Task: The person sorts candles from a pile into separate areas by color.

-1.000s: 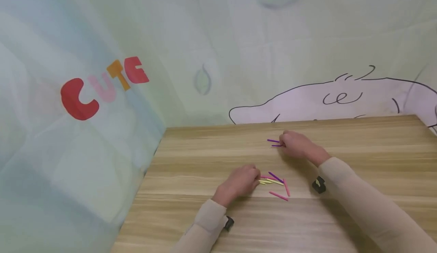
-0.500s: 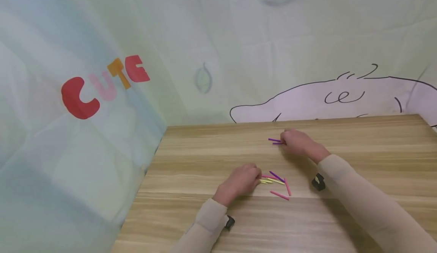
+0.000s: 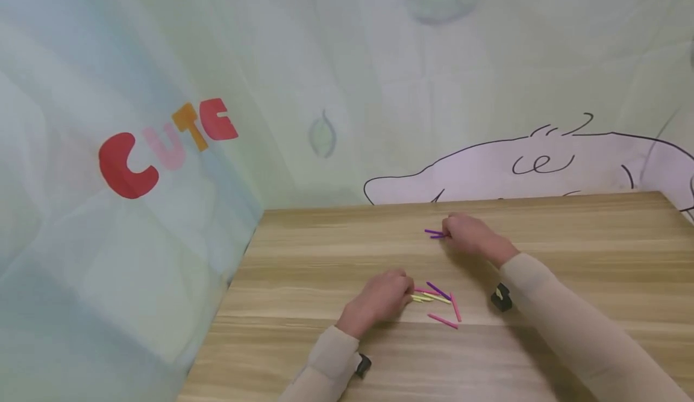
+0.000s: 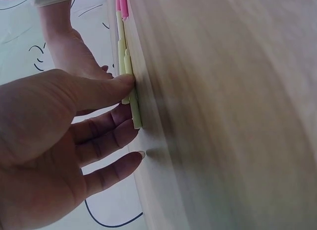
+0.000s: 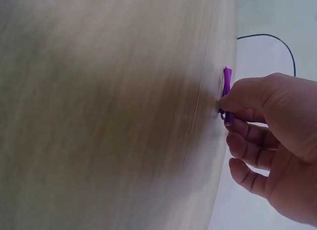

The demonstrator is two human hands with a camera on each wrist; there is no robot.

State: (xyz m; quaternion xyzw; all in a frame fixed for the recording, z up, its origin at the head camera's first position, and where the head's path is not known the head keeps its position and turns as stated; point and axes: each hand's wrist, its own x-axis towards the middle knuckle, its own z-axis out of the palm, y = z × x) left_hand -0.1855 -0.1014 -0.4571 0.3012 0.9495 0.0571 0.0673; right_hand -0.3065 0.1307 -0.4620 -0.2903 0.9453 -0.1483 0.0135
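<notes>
Several sticks point(image 3: 443, 321), woodgrain tabletop point(image 3: 303, 257), pastel backdrop point(image 3: 347, 58)

Two thin purple sticks point(image 3: 432, 231) were pinched by the right hand point(image 3: 468, 232), their free ends slightly apart; nearer, a bunch of yellow sticks point(image 3: 438, 298) lay partly under the left hand point(image 3: 382, 296), thumb and fingers gripping them; a lone purple stick point(image 3: 438, 290) slanted just beside; pink sticks point(image 3: 443, 321) lay around the bunch, one well apart.
</notes>
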